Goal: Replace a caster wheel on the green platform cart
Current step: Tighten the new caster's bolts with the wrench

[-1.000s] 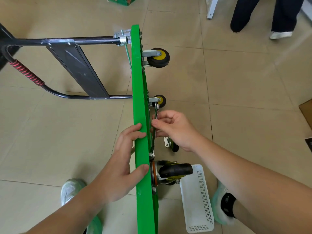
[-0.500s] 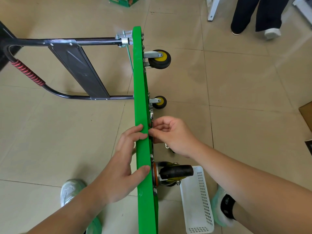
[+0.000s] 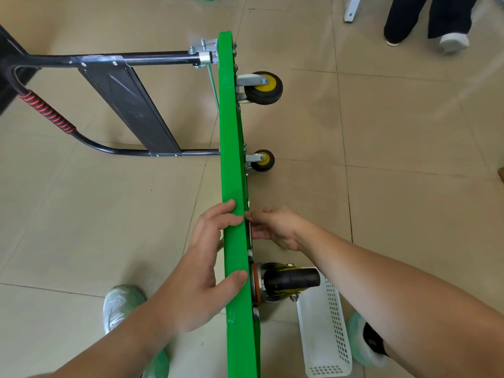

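The green platform cart (image 3: 229, 159) stands on its long edge, underside facing right. My left hand (image 3: 201, 268) grips the deck's top edge, fingers over it and thumb near the closest caster. That caster (image 3: 289, 279) is large and black with an orange ring at its base, and it sticks out to the right. My right hand (image 3: 275, 227) presses against the underside just beyond it, fingertips pinched on a thin metal wrench (image 3: 249, 233) that lies flat along the deck. Two small casters with yellow hubs (image 3: 263, 88) (image 3: 263, 160) sit farther along.
The cart's black folding handle (image 3: 128, 105) with a red grip lies out to the left on the tiled floor. A white perforated basket (image 3: 324, 336) rests on the floor under the near caster. Another person's legs (image 3: 425, 17) stand at the top right. My shoes (image 3: 120, 304) flank the cart.
My right hand has moved in and down against the underside, turning the wrench flat along the deck. It now covers a loose caster seen earlier on the floor. The left hand keeps its grip.
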Demonstrator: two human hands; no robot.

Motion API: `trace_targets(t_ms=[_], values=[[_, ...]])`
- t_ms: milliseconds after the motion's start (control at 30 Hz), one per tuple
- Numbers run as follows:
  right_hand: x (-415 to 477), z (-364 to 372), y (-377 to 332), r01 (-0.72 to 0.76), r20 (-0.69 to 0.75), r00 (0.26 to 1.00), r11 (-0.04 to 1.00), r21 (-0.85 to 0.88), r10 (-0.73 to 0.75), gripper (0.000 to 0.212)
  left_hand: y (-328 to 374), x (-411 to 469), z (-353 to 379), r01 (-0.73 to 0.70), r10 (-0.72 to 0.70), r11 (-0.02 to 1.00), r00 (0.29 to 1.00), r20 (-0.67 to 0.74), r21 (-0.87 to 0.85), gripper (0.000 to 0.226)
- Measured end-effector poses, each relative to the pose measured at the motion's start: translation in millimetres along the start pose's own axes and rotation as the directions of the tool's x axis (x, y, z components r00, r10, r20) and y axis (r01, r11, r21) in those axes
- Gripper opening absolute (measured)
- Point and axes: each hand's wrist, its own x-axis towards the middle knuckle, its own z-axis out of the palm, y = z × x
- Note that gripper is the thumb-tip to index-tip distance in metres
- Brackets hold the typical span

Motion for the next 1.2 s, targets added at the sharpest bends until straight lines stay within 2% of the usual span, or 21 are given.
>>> trace_targets(t_ms=[67,167,333,500,933,1100,1200], values=[[0.8,-0.5,1.1,0.000,-0.010,1.000,0.997,0.072,0.001,0.031,-0.2,0.7,0.4,-0.006,0.006,1.000,1.000,0.002,0.003,0.062],[-7.4,-7.6,-13.9,0.100,-0.073,0.993,0.990,0.102,-0.092,0.008,0.4,2.2,1.5,-0.015,0.015,1.000,1.000,0.000,0.004,0.061],[-41.8,-9.8,-47.0,0.322,-0.091,0.942,0.946,-0.034,-0.324,0.001,1.2,1.6,1.7,-0.018,0.018,1.000,1.000,-0.005,0.003,0.060],[-72.4,1.3,-46.4,0.410,-0.041,0.908,0.904,-0.118,-0.417,0.009,3.4,-0.1,1.5,-0.010,0.011,1.000,1.000,-0.009,0.006,0.060],[-68.5,15.4,-32.0,0.432,-0.026,0.896,0.883,-0.183,-0.444,0.015,1.8,2.0,0.8,-0.008,0.009,1.000,1.000,-0.016,0.003,0.060],[-54.1,12.1,-28.1,0.370,-0.080,0.921,0.922,-0.116,-0.380,0.018,0.6,1.3,1.4,-0.016,0.016,1.000,1.000,-0.008,-0.001,0.060],[-34.7,5.3,-22.5,0.273,-0.084,0.957,0.960,-0.069,-0.278,0.024,0.7,1.7,0.9,-0.005,0.005,1.000,1.000,-0.003,-0.006,0.060]])
